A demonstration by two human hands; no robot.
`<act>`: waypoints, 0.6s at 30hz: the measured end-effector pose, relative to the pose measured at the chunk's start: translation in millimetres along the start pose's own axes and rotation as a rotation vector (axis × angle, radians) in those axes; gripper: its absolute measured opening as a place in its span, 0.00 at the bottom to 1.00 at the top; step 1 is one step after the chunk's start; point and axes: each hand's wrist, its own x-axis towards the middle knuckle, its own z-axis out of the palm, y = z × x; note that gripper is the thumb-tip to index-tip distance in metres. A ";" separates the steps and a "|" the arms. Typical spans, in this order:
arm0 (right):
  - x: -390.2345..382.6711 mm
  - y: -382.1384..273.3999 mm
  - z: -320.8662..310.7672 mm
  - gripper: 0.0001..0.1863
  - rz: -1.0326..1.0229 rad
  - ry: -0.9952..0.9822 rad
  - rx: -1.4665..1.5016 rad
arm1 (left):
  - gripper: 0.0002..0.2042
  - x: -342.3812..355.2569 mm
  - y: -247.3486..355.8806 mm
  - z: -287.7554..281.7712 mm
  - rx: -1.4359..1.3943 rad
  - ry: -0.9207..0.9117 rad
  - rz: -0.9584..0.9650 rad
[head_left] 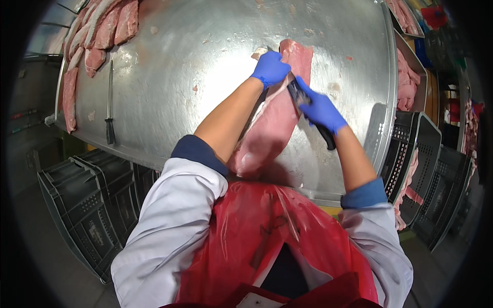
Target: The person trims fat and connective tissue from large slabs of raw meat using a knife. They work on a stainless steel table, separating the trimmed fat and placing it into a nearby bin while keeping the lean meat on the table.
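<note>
A long pink pork loin (272, 131) lies lengthwise on the metal table, its near end close to my red apron. My left hand (272, 69), in a blue glove, is closed at the loin's upper left edge, on a pale strip of fat (267, 107) that runs down that side. A small whitish scrap (258, 53) shows beside this fist. In my blue-gloved right hand (322, 110) is a knife (295, 93), its blade against the loin just right of my left hand. The knife's black handle end sticks out below my right palm.
A sharpening steel (110, 105) lies on the table (174, 66) at left. Several cut meat strips (105, 28) are piled at the far left. Metal trays of meat (407, 82) stand right, above dark crates (431, 138). More dark crates (92, 195) stand lower left.
</note>
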 end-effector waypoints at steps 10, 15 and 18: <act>-42.1 15.4 16.2 0.40 -0.017 -0.040 0.158 | 0.19 -17.9 18.6 -17.6 -0.169 -0.069 0.028; 13.0 7.5 18.1 0.41 -0.100 0.082 0.029 | 0.12 -24.1 35.4 -16.7 -0.207 -0.089 0.127; -69.4 13.1 23.6 0.43 -0.044 -0.143 0.114 | 0.09 -27.5 25.4 -33.5 -0.331 -0.036 -0.016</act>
